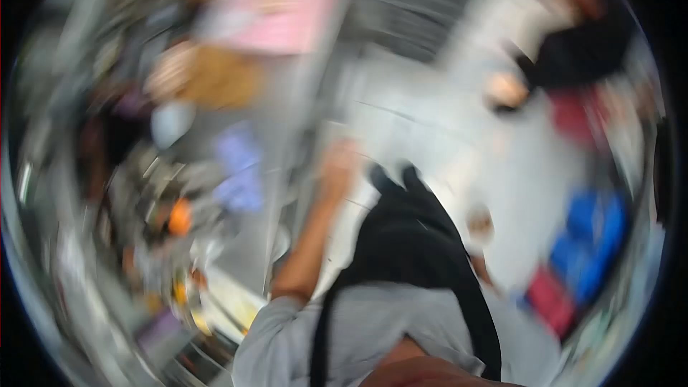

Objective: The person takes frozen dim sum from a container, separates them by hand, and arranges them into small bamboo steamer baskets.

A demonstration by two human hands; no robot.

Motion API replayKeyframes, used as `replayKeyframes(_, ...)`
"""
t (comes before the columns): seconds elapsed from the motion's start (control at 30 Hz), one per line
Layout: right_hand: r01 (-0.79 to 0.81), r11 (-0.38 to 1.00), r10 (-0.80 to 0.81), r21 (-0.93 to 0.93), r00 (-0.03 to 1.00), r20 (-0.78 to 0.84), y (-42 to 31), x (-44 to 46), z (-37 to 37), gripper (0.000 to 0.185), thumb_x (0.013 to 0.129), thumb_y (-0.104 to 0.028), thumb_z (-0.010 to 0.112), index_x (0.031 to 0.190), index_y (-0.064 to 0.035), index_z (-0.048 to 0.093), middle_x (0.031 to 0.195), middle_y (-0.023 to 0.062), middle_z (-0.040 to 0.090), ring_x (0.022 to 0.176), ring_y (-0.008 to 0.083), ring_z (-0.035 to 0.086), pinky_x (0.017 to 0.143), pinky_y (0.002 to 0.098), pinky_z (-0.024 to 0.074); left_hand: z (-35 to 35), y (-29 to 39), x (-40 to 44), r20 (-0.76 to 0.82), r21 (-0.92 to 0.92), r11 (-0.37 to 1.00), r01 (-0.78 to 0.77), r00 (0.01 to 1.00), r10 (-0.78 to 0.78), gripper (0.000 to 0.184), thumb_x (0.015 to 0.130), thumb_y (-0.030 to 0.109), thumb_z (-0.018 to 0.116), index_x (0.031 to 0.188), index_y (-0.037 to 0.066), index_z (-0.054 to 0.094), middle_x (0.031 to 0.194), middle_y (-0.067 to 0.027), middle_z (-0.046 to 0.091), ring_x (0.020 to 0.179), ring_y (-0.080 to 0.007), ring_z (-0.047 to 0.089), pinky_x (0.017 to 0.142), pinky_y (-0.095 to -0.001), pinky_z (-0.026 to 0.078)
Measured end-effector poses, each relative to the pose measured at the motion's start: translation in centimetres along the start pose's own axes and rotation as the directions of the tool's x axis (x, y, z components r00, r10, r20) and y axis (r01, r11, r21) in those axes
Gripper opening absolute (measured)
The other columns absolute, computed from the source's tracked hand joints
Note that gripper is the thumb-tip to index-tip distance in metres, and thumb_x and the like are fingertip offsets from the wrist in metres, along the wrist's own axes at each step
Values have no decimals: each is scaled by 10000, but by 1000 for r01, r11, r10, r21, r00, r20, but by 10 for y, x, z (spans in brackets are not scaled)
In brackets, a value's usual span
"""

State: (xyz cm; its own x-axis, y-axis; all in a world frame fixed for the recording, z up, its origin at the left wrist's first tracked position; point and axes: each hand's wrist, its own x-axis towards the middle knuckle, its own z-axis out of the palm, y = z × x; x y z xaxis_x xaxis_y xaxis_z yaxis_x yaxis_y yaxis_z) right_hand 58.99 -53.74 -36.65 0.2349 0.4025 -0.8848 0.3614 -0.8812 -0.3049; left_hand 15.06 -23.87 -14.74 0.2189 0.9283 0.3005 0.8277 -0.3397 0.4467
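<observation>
The whole view is smeared by motion. My left hand (340, 165) is stretched forward beside the edge of the grey counter (283, 129), over the pale floor; its fingers are too blurred to make out. My right hand (480, 222) hangs low on the right of my black apron (408, 244), over the floor, and its fingers are blurred too. Nearest to my left hand on the counter lies a light purple item (240, 168).
A pink sheet (287, 7) and a brown item (222, 77) lie on the counter, with cluttered things farther left. Dark mats (408, 7) are ahead. A person in black (584, 54) is at the upper right. Blue bags (588, 244) and a red one (550, 301) stand at the right.
</observation>
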Motion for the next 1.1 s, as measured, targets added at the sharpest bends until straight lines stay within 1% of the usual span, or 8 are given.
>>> replayKeyframes(0.1,323,883,-257,-341,940,226,0,93,-26,277,880,-304,630,997,-55,593,891,143,603,813,258,598,674,425,492,14,36,-17,11,-596,733,327,916,-400,264,904,143,634,1136,17,618,1146,-177,625,1131,-310,580,996,-376,437)
replayKeyframes(0.23,588,376,-390,-717,802,453,31,194,-58,297,910,-310,600,1057,-53,585,995,166,609,929,271,605,718,426,497,-33,81,-32,78,-472,767,434,887,-455,303,931,201,606,1166,10,594,1186,-187,613,1129,-339,581,959,-386,456)
replayKeyframes(0.27,254,934,-174,-252,937,302,-25,158,-58,303,929,-312,573,1089,-56,571,1052,157,597,973,286,588,739,445,496,-31,81,-35,63,-473,765,437,883,-465,302,930,201,606,1165,11,595,1186,-186,613,1127,-338,582,958,-388,456)
replayKeyframes(0.3,-109,882,58,458,991,124,-105,95,-57,310,948,-315,547,1122,-59,556,1108,148,584,1016,302,571,761,464,495,-32,83,-45,47,-474,763,439,878,-476,302,930,201,607,1164,11,596,1186,-184,614,1126,-337,583,956,-390,456)
replayKeyframes(0.6,505,856,-515,111,851,103,-106,149,-6,258,970,-261,469,922,-64,628,715,88,578,612,220,563,514,390,488,-48,55,-143,-156,-254,910,329,914,-374,244,917,131,610,1133,19,633,1164,-158,639,1148,-317,557,1012,-395,412)
replayKeyframes(0.87,-12,747,309,665,891,-331,-14,-38,10,504,824,-260,654,1213,14,487,829,152,632,636,269,634,481,447,551,-68,25,-226,89,-504,722,474,860,-503,262,955,167,593,1109,-41,636,1051,-117,669,955,-183,621,873,-298,483)
replayKeyframes(0.9,-67,670,401,739,871,-285,18,-36,-10,852,804,-201,716,1423,-32,156,1104,210,570,754,327,653,519,504,545,-64,17,-237,151,-516,698,497,855,-497,266,956,171,593,1110,-41,636,1056,-119,669,961,-186,622,875,-301,483)
replayKeyframes(1.1,162,371,687,914,614,-388,222,-121,-67,502,870,-333,633,1260,-62,471,981,156,627,745,292,646,570,473,529,-96,45,-202,241,-396,799,452,891,-384,234,946,158,598,1101,-8,655,1027,-99,674,947,-187,615,894,-310,470)
